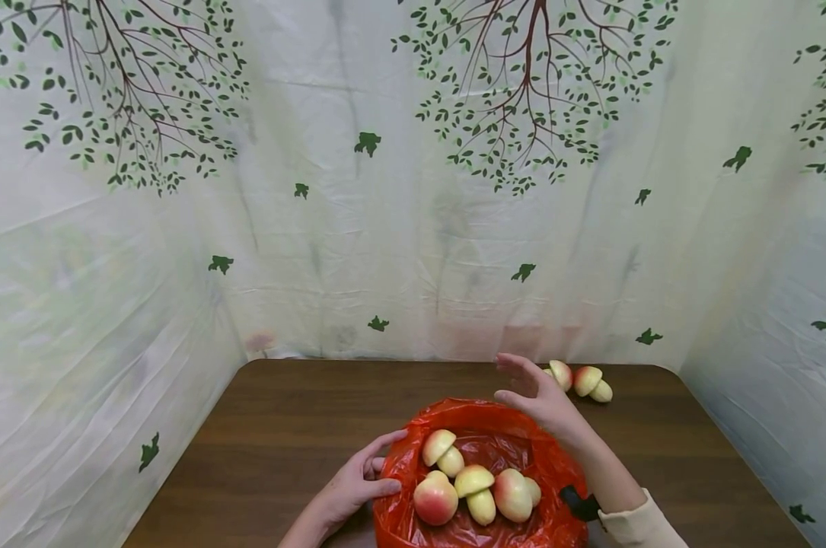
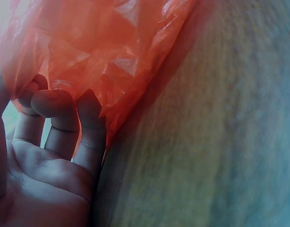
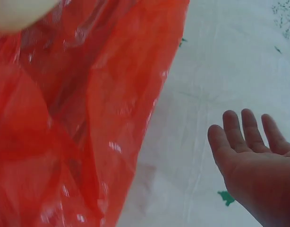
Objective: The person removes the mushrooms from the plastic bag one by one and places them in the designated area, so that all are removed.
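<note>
Four mushrooms (image 1: 473, 481) lie inside; the red bag (image 1: 556, 468) gapes.

- I'm watching the plastic bag (image 1: 558, 468) glowing bright red, paler glints streaking its creases.
- In it, I'm seeing mushrooms (image 1: 473, 481) blushing red over pale yellow caps, with stems showing plain yellow.
- The farther pair of mushrooms (image 1: 586, 380) is repeating those colours.
- The tabletop (image 1: 282, 426) is showing dark brown wood grain.
- The hanging sheet (image 1: 419, 236) is carrying green leaves (image 1: 368, 144) and reddish-brown branches (image 1: 527, 65) on white.
- The sleeve (image 1: 639, 525) is looking cream, the wristband (image 1: 578, 503) black.
</note>
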Tool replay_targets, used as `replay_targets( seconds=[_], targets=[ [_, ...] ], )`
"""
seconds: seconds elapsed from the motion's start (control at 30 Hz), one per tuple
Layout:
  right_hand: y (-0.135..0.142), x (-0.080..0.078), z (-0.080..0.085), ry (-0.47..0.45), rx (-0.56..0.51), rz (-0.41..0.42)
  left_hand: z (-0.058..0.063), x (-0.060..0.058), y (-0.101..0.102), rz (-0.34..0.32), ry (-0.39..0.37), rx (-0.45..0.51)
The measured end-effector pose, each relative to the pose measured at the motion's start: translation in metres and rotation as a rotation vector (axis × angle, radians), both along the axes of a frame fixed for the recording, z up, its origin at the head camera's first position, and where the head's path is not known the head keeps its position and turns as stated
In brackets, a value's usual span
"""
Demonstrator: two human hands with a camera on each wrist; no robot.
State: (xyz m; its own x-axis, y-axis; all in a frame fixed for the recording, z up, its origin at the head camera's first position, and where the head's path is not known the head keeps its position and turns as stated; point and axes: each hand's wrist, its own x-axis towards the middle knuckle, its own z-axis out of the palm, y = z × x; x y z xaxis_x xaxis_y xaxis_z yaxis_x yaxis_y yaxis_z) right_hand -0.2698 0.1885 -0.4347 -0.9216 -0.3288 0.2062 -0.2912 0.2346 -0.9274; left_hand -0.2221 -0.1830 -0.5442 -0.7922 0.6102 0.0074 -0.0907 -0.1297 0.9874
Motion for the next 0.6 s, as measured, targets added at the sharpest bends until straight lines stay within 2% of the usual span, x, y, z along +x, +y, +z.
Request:
replay_targets(
  seconds=[0.43, 0.6],
  targets=[
    [-0.026, 0.005, -0.008, -0.037, -0.027, 0.067, 0.0, 0.0, -0.001, -0.006, -0.011, 0.0],
    [-0.037, 0.005, -0.014, -0.023, -0.026, 0.109, 0.0, -0.001, -0.001, -0.006, -0.014, 0.001]
  ],
)
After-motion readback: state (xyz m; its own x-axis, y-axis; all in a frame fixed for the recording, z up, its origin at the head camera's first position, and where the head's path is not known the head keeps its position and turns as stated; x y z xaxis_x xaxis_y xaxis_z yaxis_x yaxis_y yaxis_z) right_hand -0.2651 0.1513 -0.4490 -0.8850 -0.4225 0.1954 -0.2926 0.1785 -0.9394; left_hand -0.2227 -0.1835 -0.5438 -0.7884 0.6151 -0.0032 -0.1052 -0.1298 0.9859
